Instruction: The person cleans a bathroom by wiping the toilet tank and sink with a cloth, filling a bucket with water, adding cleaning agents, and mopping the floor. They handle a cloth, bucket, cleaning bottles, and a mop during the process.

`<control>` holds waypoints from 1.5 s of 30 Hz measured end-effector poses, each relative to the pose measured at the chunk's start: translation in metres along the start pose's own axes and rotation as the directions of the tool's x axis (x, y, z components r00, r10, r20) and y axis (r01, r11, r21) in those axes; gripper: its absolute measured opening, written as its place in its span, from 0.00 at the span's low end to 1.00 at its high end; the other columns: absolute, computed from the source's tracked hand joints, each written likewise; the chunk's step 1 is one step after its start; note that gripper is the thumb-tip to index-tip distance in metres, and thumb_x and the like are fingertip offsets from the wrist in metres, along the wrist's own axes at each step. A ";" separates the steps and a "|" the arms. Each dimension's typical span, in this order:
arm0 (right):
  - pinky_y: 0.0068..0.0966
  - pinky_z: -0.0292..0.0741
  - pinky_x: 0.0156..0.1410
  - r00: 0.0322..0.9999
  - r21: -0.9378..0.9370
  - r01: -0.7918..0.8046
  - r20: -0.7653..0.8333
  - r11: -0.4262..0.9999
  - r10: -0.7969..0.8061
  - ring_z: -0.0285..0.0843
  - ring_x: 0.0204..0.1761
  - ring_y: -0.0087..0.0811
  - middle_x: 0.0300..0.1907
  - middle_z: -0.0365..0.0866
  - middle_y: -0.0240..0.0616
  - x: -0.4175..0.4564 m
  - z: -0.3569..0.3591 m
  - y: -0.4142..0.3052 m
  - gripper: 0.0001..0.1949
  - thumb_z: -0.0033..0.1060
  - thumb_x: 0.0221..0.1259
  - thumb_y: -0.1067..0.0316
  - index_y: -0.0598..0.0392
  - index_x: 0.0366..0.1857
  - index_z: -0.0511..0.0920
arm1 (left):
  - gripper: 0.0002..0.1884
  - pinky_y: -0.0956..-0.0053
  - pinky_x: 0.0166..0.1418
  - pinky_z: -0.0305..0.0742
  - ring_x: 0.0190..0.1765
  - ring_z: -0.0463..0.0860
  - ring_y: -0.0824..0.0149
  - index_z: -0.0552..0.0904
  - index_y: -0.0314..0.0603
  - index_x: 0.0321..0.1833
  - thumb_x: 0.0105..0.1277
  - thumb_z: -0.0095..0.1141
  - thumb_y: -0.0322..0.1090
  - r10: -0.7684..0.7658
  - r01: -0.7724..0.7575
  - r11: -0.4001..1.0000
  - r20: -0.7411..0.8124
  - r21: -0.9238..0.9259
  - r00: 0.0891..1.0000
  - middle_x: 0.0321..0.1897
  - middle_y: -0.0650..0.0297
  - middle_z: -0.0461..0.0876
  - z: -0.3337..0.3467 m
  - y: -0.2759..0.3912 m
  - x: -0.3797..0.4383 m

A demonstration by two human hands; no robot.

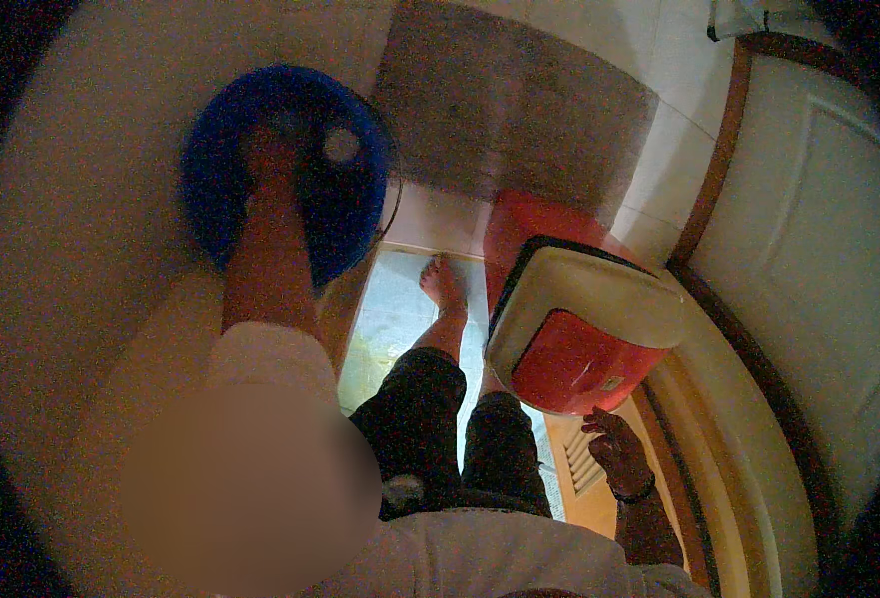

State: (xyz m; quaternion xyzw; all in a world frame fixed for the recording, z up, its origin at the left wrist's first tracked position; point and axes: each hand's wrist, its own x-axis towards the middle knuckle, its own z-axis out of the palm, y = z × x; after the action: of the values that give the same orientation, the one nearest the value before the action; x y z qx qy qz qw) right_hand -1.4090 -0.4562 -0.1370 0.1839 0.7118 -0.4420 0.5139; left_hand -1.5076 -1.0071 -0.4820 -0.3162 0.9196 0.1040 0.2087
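My left hand (275, 146) reaches from a light sleeve into the dark inside of a blue bucket (212, 161); its fingers are too dark to make out. A pale round spot shows inside the bucket, and a thin handle curves along its right side. My right hand (615, 445), with a dark band at the wrist, is at the lower right, its fingers loosely bent and apart. Its fingertips lie close to the lower edge of a red and cream plastic bin (597, 299); contact cannot be told. The bin has a dark rim and a red panel.
A brown mat (514, 112) lies on the tiled floor beyond my bare foot. At the right stands a pale panelled door (799, 187) in a brown frame. A louvred panel (582, 467) is beside my right hand. A blurred patch covers the lower left.
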 end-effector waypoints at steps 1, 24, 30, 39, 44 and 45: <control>0.26 0.67 0.50 1.000 -0.025 0.004 0.010 1.000 -0.003 0.70 0.49 0.30 0.48 0.71 0.39 0.001 0.003 -0.001 0.24 0.56 0.52 0.65 0.58 0.54 0.65 | 0.33 0.57 0.54 0.67 0.52 0.70 0.47 0.60 0.44 0.60 0.52 0.55 0.47 0.041 -0.041 0.999 0.009 -0.029 0.999 0.51 0.47 0.69 -0.002 0.009 -0.005; 0.27 0.71 0.46 0.842 -0.108 0.475 0.344 0.873 -0.416 0.71 0.45 0.30 0.45 0.73 0.36 0.021 0.073 0.066 0.18 0.51 0.57 0.65 0.52 0.53 0.67 | 0.27 0.59 0.51 0.68 0.50 0.69 0.48 0.68 0.43 0.49 0.43 0.61 0.35 -0.278 0.080 0.892 -0.399 -0.445 0.874 0.47 0.50 0.69 -0.187 0.075 -0.381; 0.38 0.70 0.48 0.816 0.334 0.139 0.494 0.932 -0.299 0.67 0.52 0.38 0.54 0.65 0.41 0.023 0.064 0.004 0.30 0.48 0.56 0.48 0.49 0.61 0.57 | 0.28 0.63 0.48 0.71 0.47 0.71 0.49 0.68 0.43 0.46 0.38 0.63 0.28 0.270 -0.365 0.917 -0.424 -0.159 0.864 0.42 0.53 0.71 -0.282 0.080 -0.540; 0.47 0.53 0.65 0.447 0.565 -0.317 0.798 0.762 -0.405 0.56 0.62 0.44 0.60 0.60 0.45 -0.101 0.108 0.093 0.48 0.28 0.43 0.22 0.54 0.61 0.56 | 0.30 0.66 0.41 0.75 0.43 0.75 0.55 0.71 0.46 0.43 0.31 0.67 0.27 0.736 -0.763 0.580 -0.217 -0.286 0.641 0.40 0.57 0.71 -0.316 0.051 -0.733; 0.46 0.53 0.65 0.433 0.631 -0.297 0.758 0.717 -0.487 0.54 0.63 0.43 0.63 0.55 0.42 -0.164 0.139 0.162 0.47 0.44 0.39 0.28 0.53 0.62 0.52 | 0.28 0.68 0.37 0.76 0.41 0.76 0.56 0.72 0.47 0.43 0.34 0.67 0.33 0.792 -0.814 0.523 -0.207 -0.255 0.574 0.41 0.57 0.70 -0.280 0.015 -0.807; 0.45 0.54 0.65 0.405 0.641 -0.331 0.759 0.692 -0.509 0.53 0.63 0.42 0.63 0.54 0.41 -0.172 0.142 0.173 0.47 0.50 0.39 0.31 0.53 0.62 0.51 | 0.28 0.68 0.37 0.76 0.41 0.77 0.56 0.72 0.48 0.43 0.35 0.68 0.34 0.787 -0.821 0.516 -0.242 -0.245 0.567 0.41 0.58 0.70 -0.272 0.008 -0.821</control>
State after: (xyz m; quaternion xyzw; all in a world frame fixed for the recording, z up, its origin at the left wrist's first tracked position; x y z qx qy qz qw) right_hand -1.1344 -0.4454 -0.0706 0.0536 0.0902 -0.7349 0.6700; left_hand -1.0136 -0.6471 0.1295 0.1104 0.9385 0.3252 0.0345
